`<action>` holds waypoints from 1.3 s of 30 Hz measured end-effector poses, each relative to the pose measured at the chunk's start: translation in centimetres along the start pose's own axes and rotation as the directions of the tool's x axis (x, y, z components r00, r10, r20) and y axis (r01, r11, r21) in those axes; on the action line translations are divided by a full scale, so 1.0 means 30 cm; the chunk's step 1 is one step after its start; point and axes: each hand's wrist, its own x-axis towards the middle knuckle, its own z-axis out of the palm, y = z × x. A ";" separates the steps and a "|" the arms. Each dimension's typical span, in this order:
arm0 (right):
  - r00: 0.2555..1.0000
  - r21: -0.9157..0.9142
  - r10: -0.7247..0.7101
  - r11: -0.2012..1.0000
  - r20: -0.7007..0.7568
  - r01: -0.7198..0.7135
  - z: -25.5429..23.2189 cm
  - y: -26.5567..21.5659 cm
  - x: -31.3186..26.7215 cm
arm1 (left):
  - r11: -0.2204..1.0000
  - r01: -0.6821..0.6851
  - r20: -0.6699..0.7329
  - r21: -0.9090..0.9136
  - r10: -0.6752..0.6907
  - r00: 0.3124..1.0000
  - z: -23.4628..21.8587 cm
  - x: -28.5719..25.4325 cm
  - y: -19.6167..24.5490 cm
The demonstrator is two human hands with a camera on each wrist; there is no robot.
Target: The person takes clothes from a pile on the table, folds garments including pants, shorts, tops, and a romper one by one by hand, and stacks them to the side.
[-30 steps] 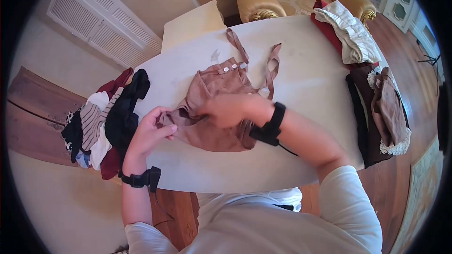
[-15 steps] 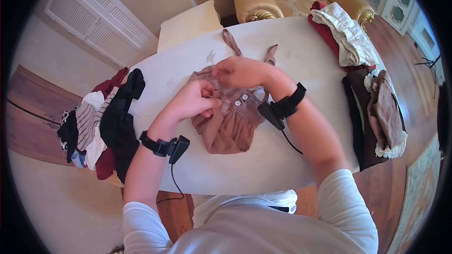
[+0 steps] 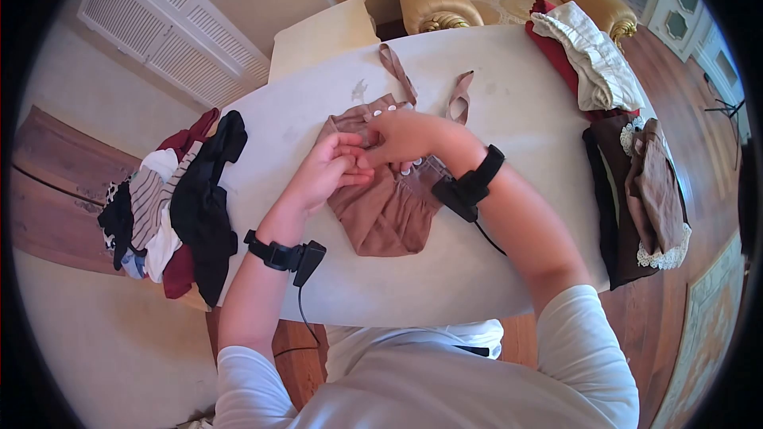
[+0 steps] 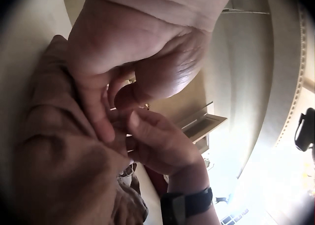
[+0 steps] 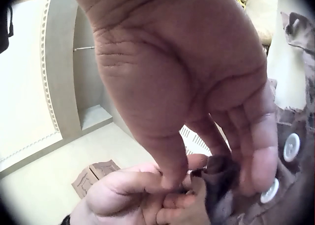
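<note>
A brown garment with long straps and white buttons (image 5: 291, 147) lies crumpled on the white table. Its lower part (image 3: 389, 226) spreads toward the person, while one strap (image 3: 399, 73) stretches toward the far edge. Over its upper left part the two hands meet, fingertips together. My left hand (image 3: 327, 165) pinches a fold of the cloth with curled fingers. From the other side my right hand (image 3: 409, 135) grips the same bunched fabric (image 5: 221, 178) beside the buttons. The right palm and fingers cover some of the buttons in the head view.
Left on the table (image 3: 477, 286) is a loose heap of clothes, with a black piece (image 3: 203, 206) on its near side. Folded clothes stand along the right edge, among them a cream garment (image 3: 588, 56) and a brown lace-trimmed one (image 3: 656, 191). A gold armchair (image 3: 441, 0) stands behind.
My left hand has moved from the garment's left edge up and right to the buttoned part. My right hand has shifted up to meet it, and the garment has been bunched between them.
</note>
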 end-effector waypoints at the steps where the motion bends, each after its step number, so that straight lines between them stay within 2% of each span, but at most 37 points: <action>1: 0.999 -0.067 -0.040 0.997 0.023 0.042 0.007 0.002 0.004 | 1.000 0.001 0.000 0.001 -0.001 1.000 -0.009 -0.006 -0.017; 3: 0.995 -0.114 -0.093 0.989 -0.020 0.090 0.031 0.027 0.028 | 0.989 -0.148 -0.060 -0.030 0.146 0.988 -0.021 -0.026 -0.041; 4: 0.987 -0.163 -0.147 0.977 -0.060 0.136 0.039 0.041 0.039 | 0.989 -0.148 -0.061 -0.031 0.146 0.987 -0.027 -0.043 -0.046; 6: 0.983 -0.152 -0.168 0.976 -0.073 0.156 0.041 0.055 0.048 | 0.906 -0.238 -0.225 0.350 0.327 0.918 -0.042 -0.086 -0.056; 7: 0.978 -0.141 -0.189 0.974 -0.088 0.176 0.039 0.054 0.048 | 0.907 -0.237 -0.228 0.348 0.327 0.917 -0.055 -0.110 -0.069; 8: 0.978 -0.142 -0.191 0.974 -0.084 0.178 0.033 0.055 0.044 | 0.843 -0.253 -0.187 0.474 0.377 0.907 -0.069 -0.137 -0.083; 9: 0.982 0.007 -0.164 0.986 -0.098 0.165 0.016 0.031 0.021 | 0.763 -0.266 -0.140 0.590 0.420 0.897 -0.065 -0.163 -0.082; 10: 0.985 0.155 -0.135 0.976 -0.107 0.150 0.007 0.018 0.009 | 0.764 -0.264 -0.144 0.588 0.420 0.896 -0.056 -0.188 -0.082; 11: 0.985 0.153 -0.136 0.977 -0.103 0.151 0.009 0.023 0.015 | 0.648 -0.258 -0.108 0.717 0.468 0.877 -0.043 -0.216 -0.078; 12: 0.974 0.243 -0.168 0.949 -0.150 0.201 0.011 0.029 0.025 | 0.513 -0.242 -0.064 0.824 0.508 0.859 -0.027 -0.233 -0.073; 13: 0.961 0.328 -0.193 0.911 -0.198 0.251 0.010 0.034 0.032 | 0.516 -0.239 -0.069 0.822 0.508 0.859 -0.018 -0.237 -0.079; 17: 0.966 0.242 -0.135 0.952 -0.219 0.188 -0.011 0.051 0.030 | 0.453 -0.280 -0.033 0.846 0.569 0.821 0.008 -0.228 -0.113; 18: 0.958 0.110 -0.158 0.976 -0.240 0.189 -0.008 0.054 0.028 | 0.417 -0.296 -0.001 0.860 0.580 0.815 0.010 -0.217 -0.123; 19: 0.948 -0.024 -0.184 0.983 -0.259 0.184 -0.006 0.055 0.028 | 0.419 -0.295 -0.005 0.859 0.583 0.813 0.012 -0.207 -0.128; 20: 0.949 -0.028 -0.186 0.982 -0.256 0.185 -0.001 0.057 0.028 | 0.393 -0.259 0.008 0.882 0.537 0.843 0.014 -0.196 -0.132; 21: 0.959 -0.183 -0.159 0.976 -0.235 0.117 0.004 0.050 0.020 | 0.365 -0.225 0.019 0.904 0.490 0.872 0.017 -0.187 -0.131; 22: 0.967 -0.335 -0.129 0.941 -0.220 0.049 0.009 0.045 0.013 | 0.366 -0.225 0.017 0.903 0.492 0.870 0.021 -0.182 -0.129; 23: 0.967 -0.338 -0.129 0.940 -0.219 0.049 0.024 0.053 0.015 | 0.289 -0.217 0.061 0.932 0.466 0.883 0.024 -0.177 -0.126; 24: 0.924 -0.398 -0.214 0.915 -0.318 0.075 0.045 0.054 0.017 | 0.210 -0.211 0.102 0.955 0.435 0.895 0.027 -0.173 -0.125; 25: 0.864 -0.458 -0.300 0.884 -0.405 0.092 0.060 0.056 0.018 | 0.211 -0.212 0.102 0.954 0.437 0.894 0.032 -0.172 -0.122; 27: 0.866 -0.496 -0.299 0.865 -0.401 0.069 0.067 0.018 0.012 | 0.196 -0.172 0.097 0.965 0.344 0.934 0.040 -0.171 -0.120; 28: 0.867 -0.531 -0.298 0.846 -0.399 0.046 0.068 -0.016 0.000 | 0.199 -0.172 0.096 0.965 0.344 0.934 0.038 -0.169 -0.123; 29: 0.869 -0.531 -0.297 0.846 -0.396 0.047 0.069 -0.042 -0.014 | 0.196 -0.178 0.106 0.964 0.332 0.937 0.035 -0.166 -0.127; 31: 0.844 -0.560 -0.418 0.809 -0.335 0.179 0.082 -0.076 -0.038 | 0.196 -0.184 0.115 0.963 0.317 0.941 0.030 -0.160 -0.133; 32: 0.845 -0.561 -0.418 0.808 -0.332 0.180 0.105 -0.071 -0.038 | 0.178 -0.176 0.118 0.968 0.296 0.948 0.029 -0.156 -0.134; 34: 0.887 -0.651 -0.424 0.728 -0.183 0.214 0.155 -0.049 -0.032 | 0.160 -0.168 0.120 0.973 0.275 0.954 0.029 -0.148 -0.130; 35: 0.887 -0.651 -0.424 0.728 -0.182 0.215 0.170 -0.038 -0.034 | 0.177 -0.163 0.117 0.971 0.244 0.963 0.030 -0.146 -0.126; 37: 0.984 -0.694 -0.162 0.717 -0.075 0.065 0.182 -0.031 -0.044 | 0.192 -0.156 0.114 0.969 0.213 0.970 0.031 -0.150 -0.114; 38: 0.984 -0.697 -0.164 0.714 -0.076 0.065 0.172 -0.033 -0.041 | 0.227 -0.177 0.123 0.958 0.233 0.965 0.032 -0.155 -0.104; 39: 0.998 -0.699 -0.057 0.714 -0.013 0.032 0.154 -0.042 -0.037 | 0.261 -0.197 0.129 0.945 0.256 0.958 0.030 -0.157 -0.097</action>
